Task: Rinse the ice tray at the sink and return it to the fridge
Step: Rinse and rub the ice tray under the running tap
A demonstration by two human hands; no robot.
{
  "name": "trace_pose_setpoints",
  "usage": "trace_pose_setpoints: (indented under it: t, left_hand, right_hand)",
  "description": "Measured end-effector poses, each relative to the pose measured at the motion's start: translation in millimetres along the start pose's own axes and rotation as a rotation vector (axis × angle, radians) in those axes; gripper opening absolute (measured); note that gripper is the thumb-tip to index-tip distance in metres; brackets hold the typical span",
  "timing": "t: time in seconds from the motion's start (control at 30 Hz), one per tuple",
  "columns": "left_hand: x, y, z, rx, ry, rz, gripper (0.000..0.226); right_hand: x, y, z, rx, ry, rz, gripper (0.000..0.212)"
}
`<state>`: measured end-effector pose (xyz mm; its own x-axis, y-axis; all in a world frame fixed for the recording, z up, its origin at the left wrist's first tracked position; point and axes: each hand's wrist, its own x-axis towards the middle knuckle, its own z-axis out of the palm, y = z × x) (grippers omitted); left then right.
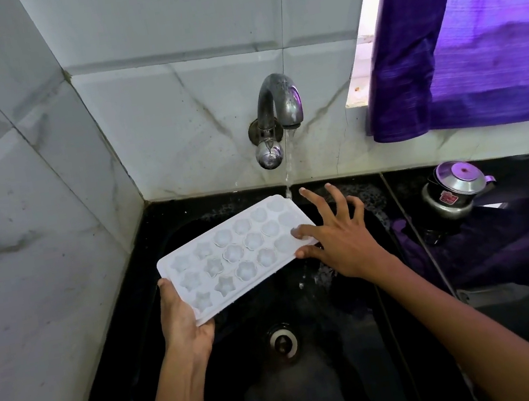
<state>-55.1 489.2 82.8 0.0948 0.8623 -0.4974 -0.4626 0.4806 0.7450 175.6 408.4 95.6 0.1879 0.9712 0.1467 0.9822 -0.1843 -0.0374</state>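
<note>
A white ice tray point(230, 257) with star and flower shaped cells is held tilted over the black sink point(319, 382). My left hand point(185, 320) grips its near left end from underneath. My right hand point(334, 234) rests on the tray's far right end, thumb and index finger touching it, the other fingers spread above the basin. A thin stream of water point(288, 162) runs from the metal tap point(276, 108) on the wall and lands at the tray's far corner.
The sink drain point(282, 340) lies below the tray. White marble tiles point(36, 236) close off the left and back. On the black counter at right stands a small steel pot with a lid point(455, 190). A purple curtain point(471, 28) hangs over the window.
</note>
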Motion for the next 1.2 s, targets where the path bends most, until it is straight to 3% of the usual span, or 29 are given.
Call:
trace_pose_setpoints:
  t: [0.17,0.3,0.43,0.73,0.8,0.93,1.13,1.2]
  left_hand:
    - [1,0,0,0.017,-0.037,-0.016,0.043]
    - [-1,-3,-2,0.019,-0.043,-0.027,0.043]
    - [-1,0,1,0.028,-0.040,-0.010,0.041]
    - [5,-6,9,0.036,-0.048,-0.100,0.045]
    - [7,-7,14,0.038,-0.063,-0.116,0.047]
    - [12,-11,15,0.056,-0.074,-0.126,0.051]
    - [13,-18,15,0.047,-0.075,-0.133,0.050]
    - [13,-18,16,0.060,-0.079,-0.129,0.050]
  right_hand:
    - [-1,2,-2,-0.002,-0.100,-0.016,0.085]
    - [-4,3,7,-0.062,-0.007,-0.091,0.080]
    - [-5,7,7,0.006,-0.026,-0.023,0.089]
    - [-18,19,6,0.099,0.062,0.105,0.062]
    - [-20,22,2,0.100,-0.002,0.117,0.065]
    - [-19,25,-7,0.071,-0.152,0.135,0.040]
    - [1,28,-33,0.431,-0.035,0.246,0.045]
    - [12,21,-30,0.396,-0.025,0.200,0.036]
